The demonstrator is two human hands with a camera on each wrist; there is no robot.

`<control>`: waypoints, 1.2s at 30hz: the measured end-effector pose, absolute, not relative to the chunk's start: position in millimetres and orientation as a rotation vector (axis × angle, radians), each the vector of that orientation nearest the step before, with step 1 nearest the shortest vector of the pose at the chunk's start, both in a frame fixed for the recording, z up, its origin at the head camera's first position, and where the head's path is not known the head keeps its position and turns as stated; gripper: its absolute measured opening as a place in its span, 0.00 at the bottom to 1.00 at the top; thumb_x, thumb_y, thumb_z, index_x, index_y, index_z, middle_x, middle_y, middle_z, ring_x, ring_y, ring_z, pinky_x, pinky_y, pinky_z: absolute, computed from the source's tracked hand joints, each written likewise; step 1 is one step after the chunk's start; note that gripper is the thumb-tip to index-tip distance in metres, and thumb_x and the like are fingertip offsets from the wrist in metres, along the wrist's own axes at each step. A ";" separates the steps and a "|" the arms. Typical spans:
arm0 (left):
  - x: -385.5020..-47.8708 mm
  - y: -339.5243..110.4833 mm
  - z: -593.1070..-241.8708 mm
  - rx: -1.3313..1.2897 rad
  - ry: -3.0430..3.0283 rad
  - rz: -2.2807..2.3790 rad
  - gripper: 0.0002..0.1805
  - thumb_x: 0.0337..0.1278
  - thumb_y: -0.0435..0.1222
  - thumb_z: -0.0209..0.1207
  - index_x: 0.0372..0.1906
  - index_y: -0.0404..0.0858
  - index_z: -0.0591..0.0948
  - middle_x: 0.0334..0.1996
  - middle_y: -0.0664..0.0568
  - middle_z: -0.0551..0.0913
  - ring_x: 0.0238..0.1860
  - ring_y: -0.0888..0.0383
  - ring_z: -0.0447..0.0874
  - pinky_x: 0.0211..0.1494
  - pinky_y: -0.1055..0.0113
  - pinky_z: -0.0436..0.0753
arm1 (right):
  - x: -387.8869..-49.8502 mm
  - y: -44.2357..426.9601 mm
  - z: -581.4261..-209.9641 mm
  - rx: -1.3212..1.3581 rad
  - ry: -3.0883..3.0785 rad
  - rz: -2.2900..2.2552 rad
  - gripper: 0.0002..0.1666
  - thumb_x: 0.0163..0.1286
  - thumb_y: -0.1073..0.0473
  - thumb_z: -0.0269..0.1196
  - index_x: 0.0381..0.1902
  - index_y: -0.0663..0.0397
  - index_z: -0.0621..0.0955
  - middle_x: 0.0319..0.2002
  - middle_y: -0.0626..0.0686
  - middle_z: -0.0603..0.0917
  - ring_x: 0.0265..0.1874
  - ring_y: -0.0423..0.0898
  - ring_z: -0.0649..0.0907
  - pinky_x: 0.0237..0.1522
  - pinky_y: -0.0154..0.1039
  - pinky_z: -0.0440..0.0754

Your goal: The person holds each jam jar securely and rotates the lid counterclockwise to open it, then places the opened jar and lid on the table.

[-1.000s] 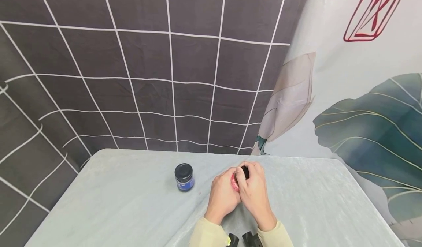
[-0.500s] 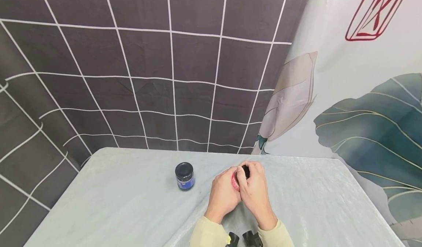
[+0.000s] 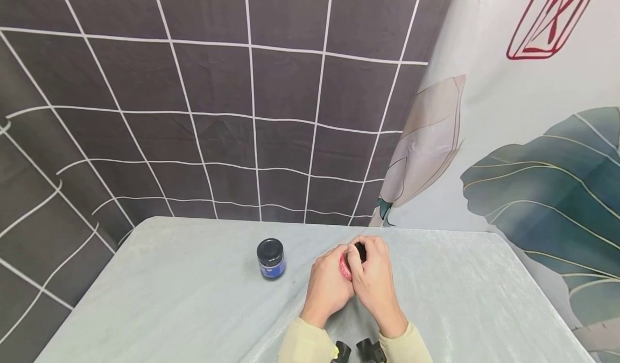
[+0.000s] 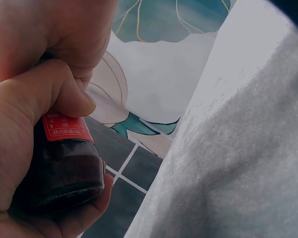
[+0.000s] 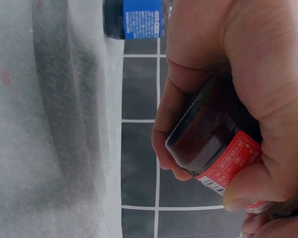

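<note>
Both hands hold a dark glass jar with a red label (image 3: pixel 345 267) above the table, right of its middle. My left hand (image 3: pixel 326 285) wraps round the jar's body. In the left wrist view, a thumb lies against the red label (image 4: pixel 67 128) and fingers curl under the glass base (image 4: pixel 72 173). My right hand (image 3: pixel 377 277) grips the dark top end, its thumb across it; most of that end is covered by fingers. The right wrist view shows the jar's glass bottom (image 5: pixel 198 141) tilted toward the camera.
A second jar (image 3: pixel 271 259), with a black lid and blue label, stands upright on the table left of the hands. A pale grey cloth covers the table (image 3: pixel 184 298). A dark gridded curtain (image 3: pixel 213 83) hangs behind, with a leaf-patterned one (image 3: pixel 484 191) at right.
Hardly anything differs: both hands stay on the red-labelled jar in the same place, and the blue-labelled jar has not moved. The head view shifts very slightly.
</note>
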State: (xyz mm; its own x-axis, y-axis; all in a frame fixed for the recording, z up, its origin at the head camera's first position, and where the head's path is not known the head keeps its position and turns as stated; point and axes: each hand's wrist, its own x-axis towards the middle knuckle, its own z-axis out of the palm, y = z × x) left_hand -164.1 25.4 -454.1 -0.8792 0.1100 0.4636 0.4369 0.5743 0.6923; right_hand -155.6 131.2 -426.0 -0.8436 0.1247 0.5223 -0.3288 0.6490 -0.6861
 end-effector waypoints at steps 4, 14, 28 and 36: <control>-164.8 24.9 -455.2 -0.456 -2.425 -1.209 0.20 0.42 0.38 0.73 0.45 0.47 0.85 0.36 0.59 0.87 0.39 0.60 0.86 0.42 0.66 0.82 | -155.7 131.1 -425.9 0.166 -2.331 1.110 0.05 0.70 0.62 0.60 0.36 0.56 0.83 0.37 0.53 0.77 0.42 0.49 0.75 0.42 0.47 0.72; -164.7 24.2 -454.1 -0.454 -2.429 -1.208 0.19 0.44 0.38 0.72 0.46 0.47 0.85 0.37 0.59 0.87 0.40 0.60 0.87 0.42 0.65 0.82 | -156.1 131.0 -425.9 0.171 -2.332 1.107 0.05 0.70 0.63 0.59 0.36 0.57 0.82 0.37 0.53 0.77 0.42 0.50 0.75 0.43 0.47 0.72; -164.3 23.5 -453.9 -0.478 -2.422 -1.217 0.19 0.43 0.39 0.73 0.46 0.46 0.84 0.37 0.59 0.87 0.40 0.60 0.86 0.43 0.65 0.82 | -155.3 132.5 -425.7 0.190 -2.338 1.090 0.05 0.70 0.63 0.59 0.37 0.56 0.82 0.38 0.53 0.78 0.42 0.49 0.75 0.43 0.48 0.72; -163.8 23.0 -452.2 -0.471 -2.439 -1.244 0.20 0.41 0.39 0.73 0.46 0.46 0.84 0.36 0.59 0.87 0.40 0.61 0.86 0.43 0.66 0.82 | -156.5 132.8 -425.9 0.215 -2.336 1.068 0.04 0.70 0.63 0.60 0.36 0.57 0.82 0.38 0.54 0.78 0.42 0.50 0.76 0.44 0.48 0.72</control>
